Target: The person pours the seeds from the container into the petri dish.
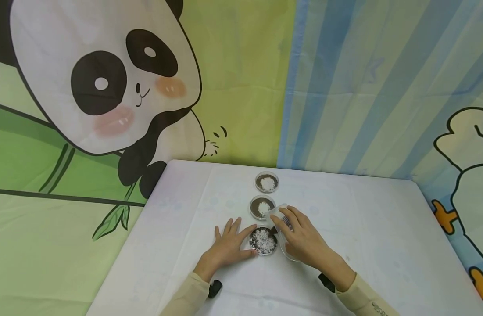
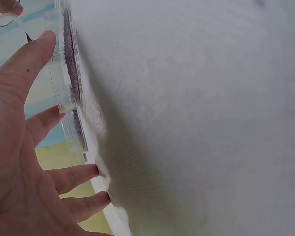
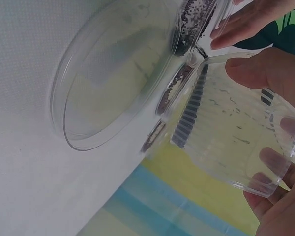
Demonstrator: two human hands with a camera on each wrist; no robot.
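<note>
My left hand (image 1: 228, 249) rests with fingers spread, thumb and index finger touching the rim of a clear petri dish (image 1: 263, 240) of dark grains topped with white bits. In the left wrist view the thumb (image 2: 37, 54) lies along the dish's side wall. My right hand (image 1: 302, 239) grips a clear plastic cup (image 3: 226, 128), tilted, with a dark ribbed strip (image 3: 191, 115) on its wall. At the cup's edge, a small black tip (image 1: 273, 230) points over the dish. A bare round clear lid or dish (image 3: 113, 83) lies below the right hand.
Two more petri dishes, a middle one (image 1: 262, 207) and a far one (image 1: 266, 181), line up behind the near dish, each with brown material and a white heap. A white cloth covers the table (image 1: 344, 210). Behind it hangs a cartoon panda curtain (image 1: 233, 66).
</note>
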